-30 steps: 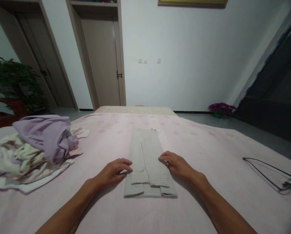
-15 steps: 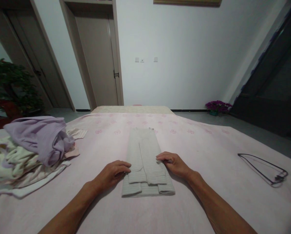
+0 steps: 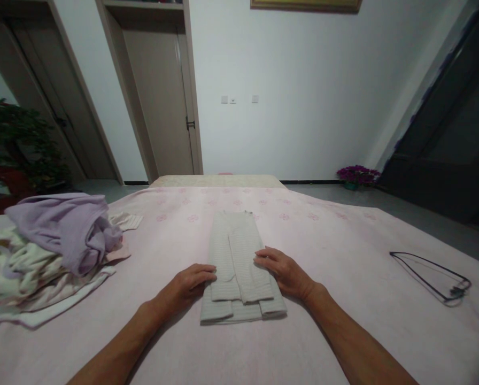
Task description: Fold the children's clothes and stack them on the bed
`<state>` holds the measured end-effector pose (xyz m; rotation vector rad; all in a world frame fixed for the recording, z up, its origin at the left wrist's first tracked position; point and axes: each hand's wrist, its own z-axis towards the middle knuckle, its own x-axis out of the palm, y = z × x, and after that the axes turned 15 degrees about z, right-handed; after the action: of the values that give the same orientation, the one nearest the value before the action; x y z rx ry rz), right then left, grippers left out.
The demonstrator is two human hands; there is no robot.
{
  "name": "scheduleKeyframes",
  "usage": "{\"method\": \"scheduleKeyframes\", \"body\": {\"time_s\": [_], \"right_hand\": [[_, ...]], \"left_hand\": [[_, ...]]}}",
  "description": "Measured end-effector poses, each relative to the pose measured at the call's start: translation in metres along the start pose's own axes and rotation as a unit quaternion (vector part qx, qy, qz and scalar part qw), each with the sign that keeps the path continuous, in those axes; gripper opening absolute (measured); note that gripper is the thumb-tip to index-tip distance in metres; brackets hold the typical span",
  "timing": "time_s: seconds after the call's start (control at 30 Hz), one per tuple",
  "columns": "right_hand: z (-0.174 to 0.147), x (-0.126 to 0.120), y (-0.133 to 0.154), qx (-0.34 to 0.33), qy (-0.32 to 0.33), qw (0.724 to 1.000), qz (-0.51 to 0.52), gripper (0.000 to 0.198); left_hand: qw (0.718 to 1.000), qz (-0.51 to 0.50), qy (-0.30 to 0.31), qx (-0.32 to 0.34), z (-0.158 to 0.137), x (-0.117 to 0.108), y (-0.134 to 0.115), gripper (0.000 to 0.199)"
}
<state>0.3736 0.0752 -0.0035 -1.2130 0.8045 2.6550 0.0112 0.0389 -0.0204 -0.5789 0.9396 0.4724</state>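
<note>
A pale grey-green ribbed top (image 3: 249, 267) lies flat in front of me, folded into a long narrow strip. Its sleeves are laid lengthwise along the middle, and the wider hem end is nearest me. My left hand (image 3: 191, 279) rests at the strip's left edge, fingers stretched out and fingertips on the cloth. On the opposite edge, my right hand (image 3: 283, 270) lies with its fingers extended and slightly apart over the fabric. Neither hand lifts the top. The undersides of both hands are hidden.
A pink flowered sheet (image 3: 335, 251) covers the surface under the top. At the left is a heap of crumpled clothes (image 3: 71, 230), lilac on top. A black wire frame (image 3: 427, 267) lies at the right. Potted purple flowers (image 3: 357, 175) stand on the floor beyond.
My right hand's fingers have shifted slightly left and up over the cloth, and are a little more spread. My left hand and the folded top stay nearly as they were.
</note>
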Motion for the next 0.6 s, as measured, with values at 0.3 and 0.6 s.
{"method": "scheduleKeyframes", "body": {"time_s": [0.3, 0.6], "right_hand": [[0.005, -0.005, 0.006, 0.0, 0.022, 0.999, -0.044, 0.034], [-0.002, 0.001, -0.002, 0.103, -0.039, 0.982, 0.152, 0.026]], "left_hand": [[0.993, 0.112, 0.008, 0.039, 0.012, -0.012, -0.012, 0.026], [0.998, -0.03, 0.0, -0.052, 0.012, -0.004, -0.003, 0.035]]}}
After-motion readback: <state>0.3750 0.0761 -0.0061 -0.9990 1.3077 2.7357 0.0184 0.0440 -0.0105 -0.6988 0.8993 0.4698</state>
